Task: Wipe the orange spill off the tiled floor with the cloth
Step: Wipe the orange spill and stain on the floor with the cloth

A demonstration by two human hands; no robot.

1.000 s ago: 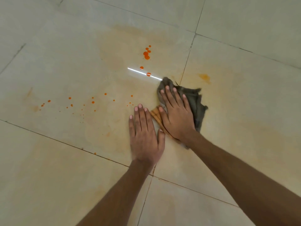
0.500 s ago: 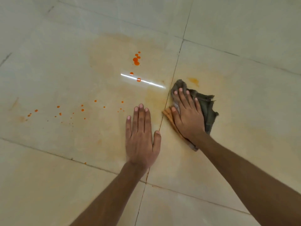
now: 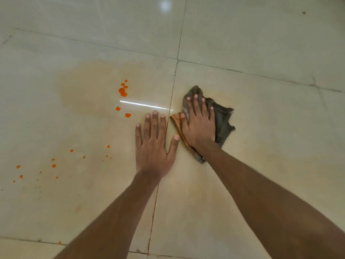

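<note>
We find the left hand [image 3: 152, 146] laid flat on the bare floor [image 3: 270, 174], fingers straight and slightly spread. It holds nothing, and its thumb reaches across the grout line [image 3: 175, 85]. The right hand [image 3: 198, 126] lies just beside it, the two apart. It presses palm-down on the cloth [image 3: 223, 120] with straight, spread fingers that do not curl round it.

Against one second ago, the right hand and cloth have moved off the grout line and now sit wholly on the right tile. The left hand has kept its place. The distinct orange smear seen just beyond the cloth half a second ago now reads only as a faint tint.

The cloth is grey-brown, crumpled and frayed. An orange-stained edge shows by the right thumb.

The spill [image 3: 123, 91] remains on the left tile as bright orange drops. One cluster and two single drops lie beyond the left fingertips, and finer spots are scattered well to the left. A pale orange film spreads around them and onto the right tile. A white light streak [image 3: 143, 105] reflects between the drops and the cloth.
</note>
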